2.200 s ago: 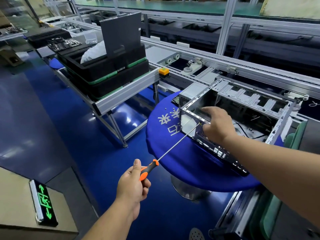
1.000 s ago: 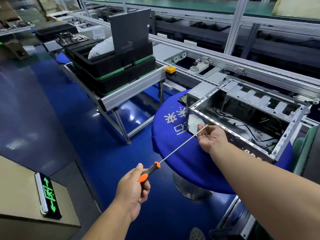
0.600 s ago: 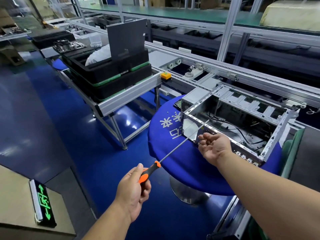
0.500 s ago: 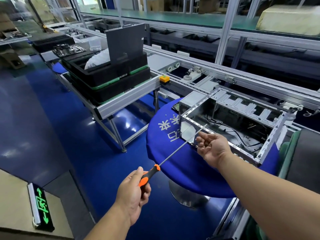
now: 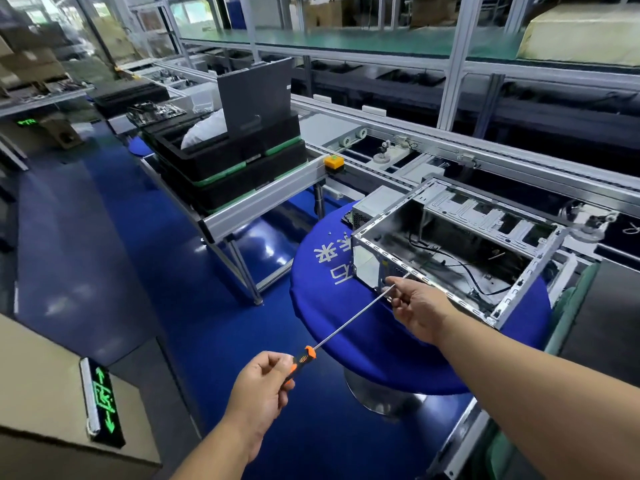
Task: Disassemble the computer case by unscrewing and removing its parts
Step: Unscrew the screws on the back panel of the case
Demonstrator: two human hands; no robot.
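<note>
Open case lies on the round blue counter, side panel off, black cables inside. Left hand grips the screwdriver by its orange-black handle, fingers curled round it. Right hand pinches the long shaft near the tip, which sits at the case's near wall.

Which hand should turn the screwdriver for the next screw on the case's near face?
Probably left. The left hand already grips the screwdriver handle, while the right hand pinches its shaft near the tip at the computer case, better placed for guiding.
</note>
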